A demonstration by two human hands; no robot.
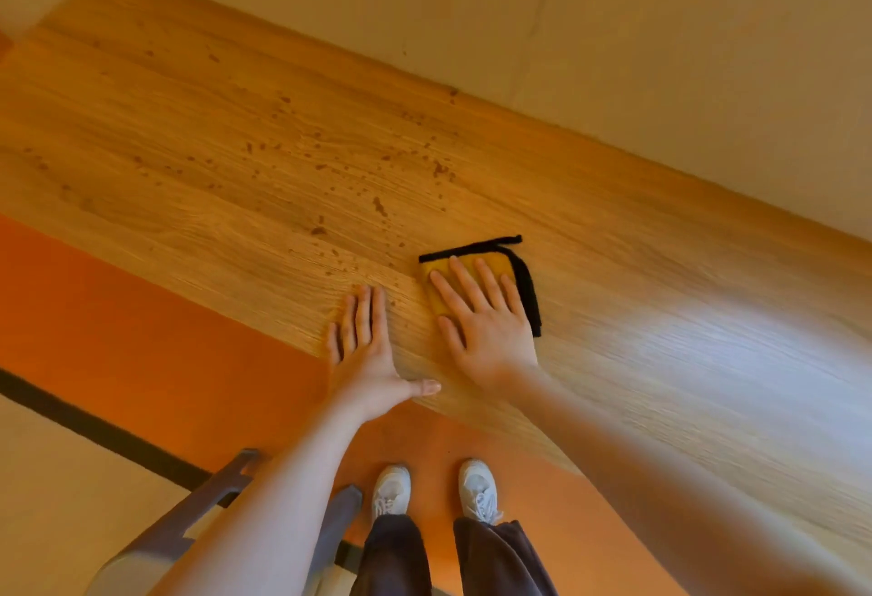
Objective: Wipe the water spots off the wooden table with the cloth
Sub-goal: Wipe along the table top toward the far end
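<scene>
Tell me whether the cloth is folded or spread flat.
Folded: the cloth forms a small pad with doubled black edging, under the right hand.

Yellow cloth (472, 274) on spotted wooden table (212, 124)
Folded, black-edged, flat near the front edge; dark water spots (330, 171) scattered beyond.

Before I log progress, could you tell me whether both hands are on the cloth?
No, only the right hand presses the cloth.
</scene>
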